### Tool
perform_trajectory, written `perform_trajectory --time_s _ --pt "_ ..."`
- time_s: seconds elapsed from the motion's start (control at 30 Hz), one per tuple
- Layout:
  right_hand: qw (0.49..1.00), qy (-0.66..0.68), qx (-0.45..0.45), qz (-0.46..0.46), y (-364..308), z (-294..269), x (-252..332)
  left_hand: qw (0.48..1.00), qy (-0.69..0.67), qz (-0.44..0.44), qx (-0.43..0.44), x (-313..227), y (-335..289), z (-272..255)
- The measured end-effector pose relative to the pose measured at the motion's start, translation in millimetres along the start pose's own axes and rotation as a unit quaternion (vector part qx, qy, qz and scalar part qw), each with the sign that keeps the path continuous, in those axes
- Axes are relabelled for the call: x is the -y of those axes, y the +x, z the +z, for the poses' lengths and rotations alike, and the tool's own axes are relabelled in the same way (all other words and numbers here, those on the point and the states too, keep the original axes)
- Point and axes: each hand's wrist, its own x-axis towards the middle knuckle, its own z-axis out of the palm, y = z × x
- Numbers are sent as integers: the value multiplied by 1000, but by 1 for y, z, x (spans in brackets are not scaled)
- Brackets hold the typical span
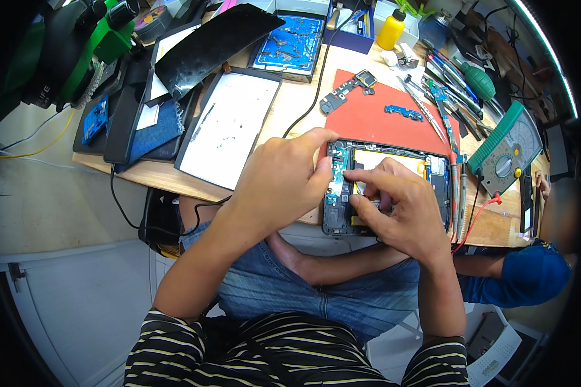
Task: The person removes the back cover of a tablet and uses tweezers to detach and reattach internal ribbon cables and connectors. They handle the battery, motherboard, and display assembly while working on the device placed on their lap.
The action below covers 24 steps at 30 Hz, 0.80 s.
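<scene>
An opened tablet-like device (332,216) lies at the table's front edge, its insides facing up. A green circuit board strip (336,191) runs along its left end, and a large pale panel with yellow edges fills the middle. My left hand (281,177) grips the device's upper left end, its index finger at the corner and its thumb at the green strip. Over the middle is my right hand (403,206), fingers curled, with the index fingertip and thumb close together near the strip. Whatever lies between those fingertips is too small to make out.
An orange mat (368,119) holds loose phone parts (348,92) and a small blue board (403,113). Tweezers, tools and a multimeter (510,155) crowd the right. A white tray (229,126) and a black screen (216,51) stand left. Another person's blue sleeve (529,277) is at right.
</scene>
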Motion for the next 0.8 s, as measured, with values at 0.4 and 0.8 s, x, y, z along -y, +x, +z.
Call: perform_trajectory --time_s 0.4,0.8 --pt "998 29 -35 -41 -2 6 -10 998 4 -4 59 1 16 -3" --pt "999 38 -27 -28 -3 6 -9 990 90 23 107 -7 49 -3"
